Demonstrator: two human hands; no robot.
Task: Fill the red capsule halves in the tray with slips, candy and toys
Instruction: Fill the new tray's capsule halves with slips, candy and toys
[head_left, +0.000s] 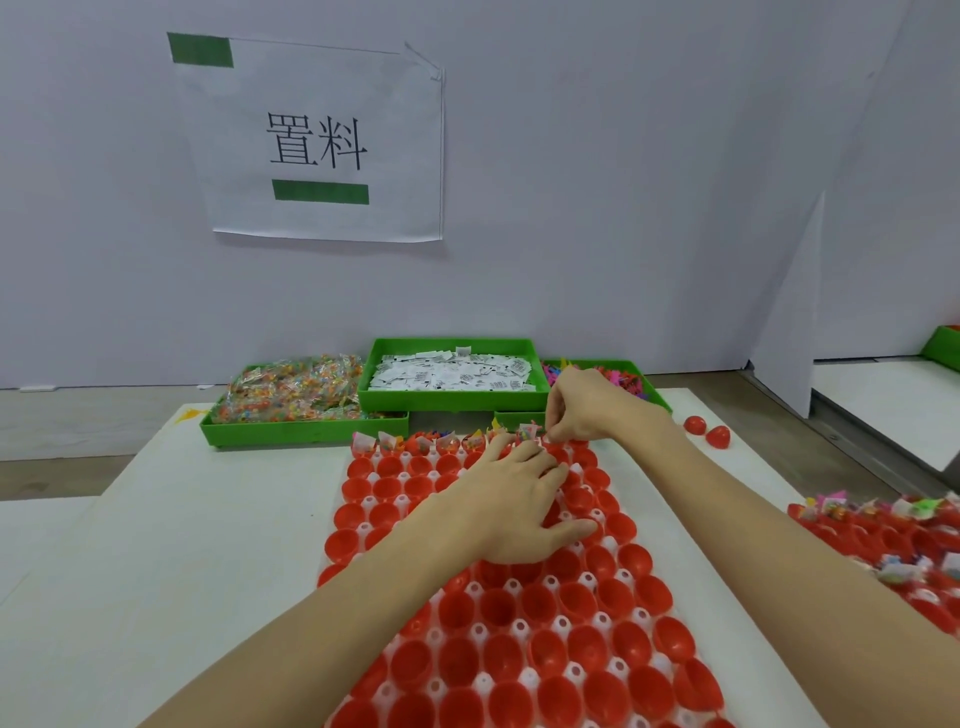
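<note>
Pale grey partition walls close off the far side of your worktop (208, 519), with a paper sign (322, 140) taped to the back wall; a white mat covers the worktop, bare on the left of the tray and in a narrower strip on its right. Your white tray (519, 675) of red capsule halves (576, 603) runs from the near edge of the view up the middle toward three green bins at the back; its far end lies just in front of them. On the left, one bin (306, 431) is heaped with wrapped candy (296, 387); the middle bin (452, 402) holds white slips (452, 371); the right bin (657, 395) holds coloured toys (623, 376), partly hidden behind your right hand. Only the farthest row of halves carries filling (415, 441); the rows nearer you stand open and hollow. Two loose red halves (706, 431) lie on the mat to the right, well apart from the tray; a second tray (883, 545) of filled halves sits at the right edge of the view.

Your left hand (519, 504) lies palm down across the upper rows, fingers spread and straight, thumb stretched toward you; its grip is wide and holds nothing. Your right hand (587, 410) reaches over the far right corner of the tray, knuckles up, fingers curled downward; its fingertips pinch something small at the far row, though you cannot tell which item it is. Both forearms are bare and run in from the near edge, the left crossing over the tray.
</note>
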